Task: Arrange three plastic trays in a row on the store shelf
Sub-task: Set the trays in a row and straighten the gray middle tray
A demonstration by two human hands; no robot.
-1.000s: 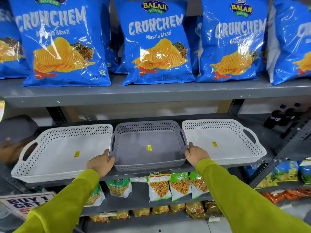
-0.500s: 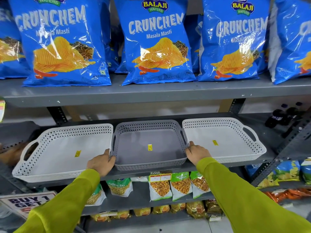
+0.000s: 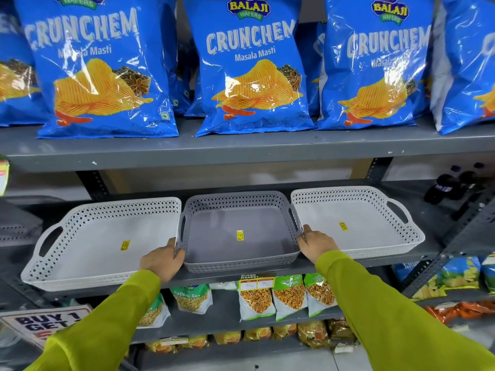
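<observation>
While both hands grip it, the grey tray (image 3: 241, 234) sits mid-shelf (image 3: 375, 261).
Left hand (image 3: 163, 259) and right hand (image 3: 316, 243) clasp its side rims, between two white trays (image 3: 88, 253) (image 3: 367, 223).

Left hand (image 3: 163, 259) and right hand (image 3: 316, 243) grip the grey tray (image 3: 238, 261) between two white trays (image 3: 88, 266) on the shelf (image 3: 401, 257)

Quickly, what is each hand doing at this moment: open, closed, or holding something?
Left hand: closed on the left side of the grey tray.
Right hand: closed on the right side of the same tray.
</observation>
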